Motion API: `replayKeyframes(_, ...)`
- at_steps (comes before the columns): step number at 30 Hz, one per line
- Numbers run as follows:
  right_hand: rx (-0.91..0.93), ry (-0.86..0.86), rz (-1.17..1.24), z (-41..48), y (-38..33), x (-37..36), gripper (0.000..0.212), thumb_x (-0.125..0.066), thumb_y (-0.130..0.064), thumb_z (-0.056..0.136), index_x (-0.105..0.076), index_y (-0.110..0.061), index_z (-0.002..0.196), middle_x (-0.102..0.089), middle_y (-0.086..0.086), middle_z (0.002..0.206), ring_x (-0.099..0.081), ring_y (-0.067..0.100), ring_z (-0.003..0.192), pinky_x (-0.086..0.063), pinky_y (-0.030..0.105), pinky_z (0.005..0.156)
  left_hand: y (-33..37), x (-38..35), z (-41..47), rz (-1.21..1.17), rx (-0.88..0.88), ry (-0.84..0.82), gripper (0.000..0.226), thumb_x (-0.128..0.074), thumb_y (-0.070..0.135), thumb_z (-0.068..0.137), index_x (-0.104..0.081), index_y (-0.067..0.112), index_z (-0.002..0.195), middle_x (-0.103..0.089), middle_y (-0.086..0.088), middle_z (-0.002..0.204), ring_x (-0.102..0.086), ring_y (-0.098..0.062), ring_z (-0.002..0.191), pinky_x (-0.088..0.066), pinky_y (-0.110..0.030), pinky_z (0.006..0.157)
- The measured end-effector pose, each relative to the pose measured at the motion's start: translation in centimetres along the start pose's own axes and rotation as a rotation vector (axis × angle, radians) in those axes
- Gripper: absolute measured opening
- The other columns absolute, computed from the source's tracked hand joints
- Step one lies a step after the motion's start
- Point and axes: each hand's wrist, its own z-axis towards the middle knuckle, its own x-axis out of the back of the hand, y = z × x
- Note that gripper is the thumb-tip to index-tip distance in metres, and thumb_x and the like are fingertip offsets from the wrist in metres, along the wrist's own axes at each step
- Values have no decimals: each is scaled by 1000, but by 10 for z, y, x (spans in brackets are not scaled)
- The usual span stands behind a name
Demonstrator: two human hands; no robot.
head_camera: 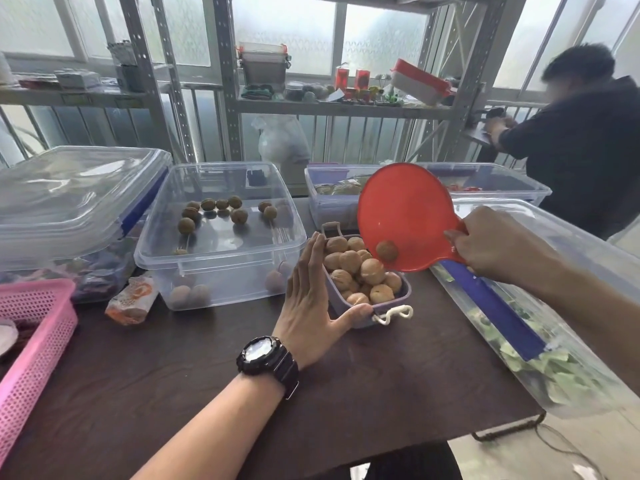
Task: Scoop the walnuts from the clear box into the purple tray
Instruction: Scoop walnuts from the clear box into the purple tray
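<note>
The purple tray sits mid-table, heaped with several walnuts. My left hand rests flat against the tray's left side, fingers straight, thumb on its near rim. My right hand grips the handle of a red scoop, tilted steeply over the tray's right edge. One walnut lies at the scoop's lower lip. The clear box stands left of the tray with several walnuts spread over its bottom.
A pink basket sits at the left edge and a lidded clear bin behind it. A snack packet lies by the clear box. A long clear bin of green pieces runs along the right. A person stands back right.
</note>
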Motion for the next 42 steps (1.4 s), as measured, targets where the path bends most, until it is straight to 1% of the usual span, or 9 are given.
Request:
replayKeyframes(3,11,-7,1,-3,-2,0,38,-52,-31,92,-52,-13,59,-56,8,58,-58,28,58,-43,34,56,0,0,0,-11,3,-10,117,-58,73,74,10,24,155,10,19,160,6,-3,150,-8,-31,122)
replayKeyframes(8,25,1,11,-4,-5,2,39,-51,-29,93,-52,-13,58,-56,8,57,-56,25,57,-38,32,53,0,1,-1,-10,3,-11,118,-58,73,74,10,23,155,11,17,161,8,-1,150,-7,-31,122)
replayKeyframes(13,51,17,9,-7,-9,4,38,-50,-33,92,-51,-15,60,-56,8,59,-57,27,59,-41,32,56,0,0,-1,-8,6,-7,118,-56,77,74,8,21,156,10,18,160,7,-1,150,-8,-32,122)
replayKeyframes(21,60,-22,31,-8,-3,-8,37,-52,-29,91,-51,-15,58,-56,6,56,-57,23,48,-45,29,51,-1,0,-1,-24,-2,3,119,-54,79,72,8,22,156,8,20,160,4,-5,151,-11,-36,122)
replayKeyframes(25,37,-24,48,-4,3,-6,37,-51,-32,91,-52,-15,59,-57,8,59,-58,25,53,-45,31,55,-1,0,-1,-19,-7,2,118,-55,78,72,8,22,155,9,23,158,5,-4,150,-10,-35,122)
replayKeyframes(28,31,31,-39,-3,1,-4,37,-47,-36,92,-48,-16,61,-57,9,64,-57,29,60,-42,34,58,-1,0,-1,-21,-6,-9,119,-56,78,72,9,21,155,13,27,155,6,-3,150,-9,-33,122)
replayKeyframes(32,138,131,-195,-8,-4,-8,32,-42,-36,93,-45,-19,65,-46,3,66,-49,30,65,-36,34,59,-3,0,-1,-19,-3,-3,117,-54,78,73,11,26,155,15,28,154,8,2,148,-6,-29,121)
replayKeyframes(37,214,203,-304,-11,-4,-7,32,-38,-37,92,-50,-19,69,-37,-2,60,-46,27,61,-32,33,56,-4,-1,-1,-15,4,33,113,-53,77,75,9,27,155,6,21,159,9,9,145,-8,-29,120)
replayKeyframes(42,195,241,-325,-9,-8,0,33,-40,-36,93,-45,-21,64,-36,-4,58,-45,28,59,-35,33,57,-9,-4,-2,-29,-6,112,101,-55,73,78,-8,26,154,-15,9,156,-15,0,142,-17,-28,118)
